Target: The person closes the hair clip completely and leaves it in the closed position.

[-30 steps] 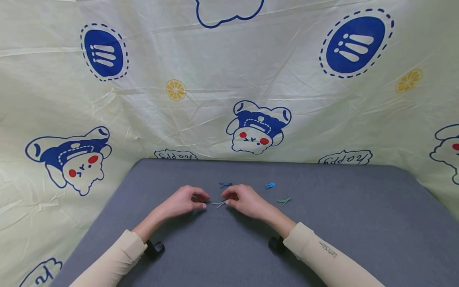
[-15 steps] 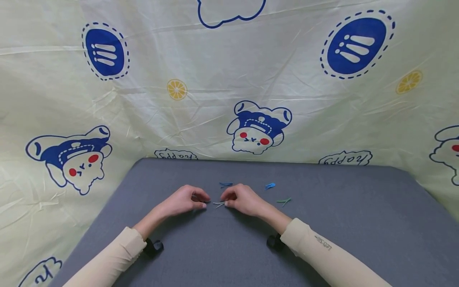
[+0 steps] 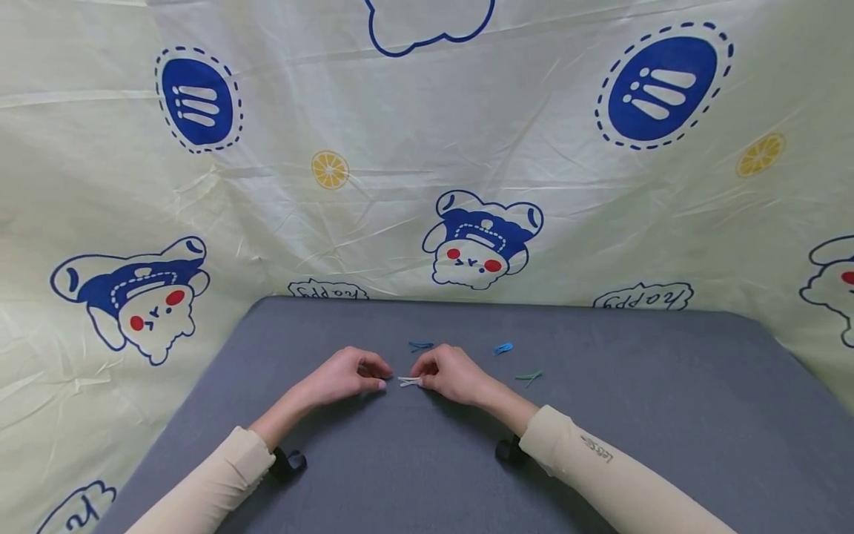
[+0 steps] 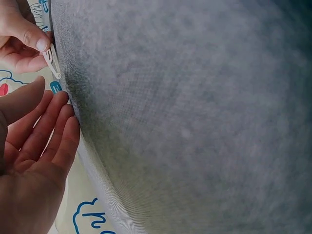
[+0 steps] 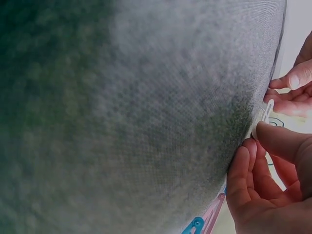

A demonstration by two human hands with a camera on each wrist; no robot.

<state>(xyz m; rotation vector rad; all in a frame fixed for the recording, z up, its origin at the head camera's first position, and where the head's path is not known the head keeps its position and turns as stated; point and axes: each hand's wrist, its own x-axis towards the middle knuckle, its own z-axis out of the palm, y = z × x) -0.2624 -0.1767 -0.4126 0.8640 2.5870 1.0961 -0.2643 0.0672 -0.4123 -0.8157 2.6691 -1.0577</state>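
A white snap hair clip [image 3: 409, 382] is pinched at one end between the thumb and fingers of my right hand [image 3: 455, 375]. Its free end points toward my left hand [image 3: 348, 372], which is apart from it with relaxed, slightly bent fingers and holds nothing. From the left wrist, the white clip [image 4: 52, 62] shows its narrow frame and inner tongue. The right wrist view has the clip [image 5: 267, 110] partly covered by the right thumb. Behind the right hand lies a dark blue hair clip [image 3: 420, 346]. To the right are a bright blue clip [image 3: 503, 348] and a green clip [image 3: 529, 377].
A grey cloth-covered table [image 3: 400, 475] spreads beneath both hands. A printed pale curtain [image 3: 387, 222] hangs behind its far edge. In the right wrist view, a pink clip [image 5: 213, 214] and a teal clip [image 5: 195, 225] overlap at the bottom.
The white clip has turned a little in the right fingers, so it looks lighter and its flat face shows more. Both hands have stayed almost in place.
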